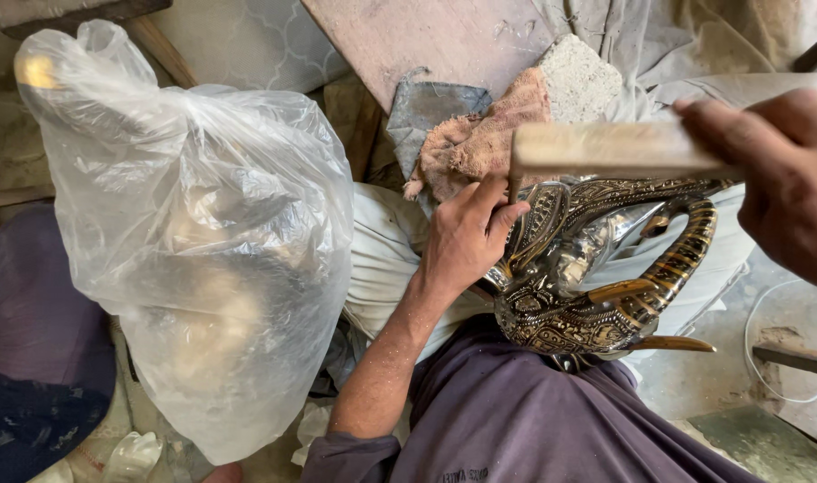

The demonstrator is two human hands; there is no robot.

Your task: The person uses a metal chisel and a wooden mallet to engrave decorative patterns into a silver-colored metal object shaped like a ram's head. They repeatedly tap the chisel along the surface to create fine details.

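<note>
— Fingers (500,199) of the left hand (466,237): how do they sit?
— Curled nearly shut, pinching a thin dark tool whose tip meets the ornate metal vessel (596,268); the heel of the hand rests on the vessel's nine o'clock side.
— And the vessel itself?
— It lies on the person's lap at about three o'clock from that hand, above the purple shirt (533,420). Polished, curved, dark with gold engraved patterning, with a striped arching handle and a mirror-bright hollow in the middle.
— What about the right hand (779,170)?
— Blurred, at the vessel's one o'clock, fingers wrapped tight round a pale wooden mallet (605,149) held across the vessel's top.
— What lies farther out?
— A pinkish, nubbly cloth (480,139) at twelve o'clock from the left hand, a rough grey block (578,76) beyond it, and a worn wooden plank (426,36). Off at nine o'clock stands a crinkled, translucent plastic bag (194,233), knotted on top.
</note>
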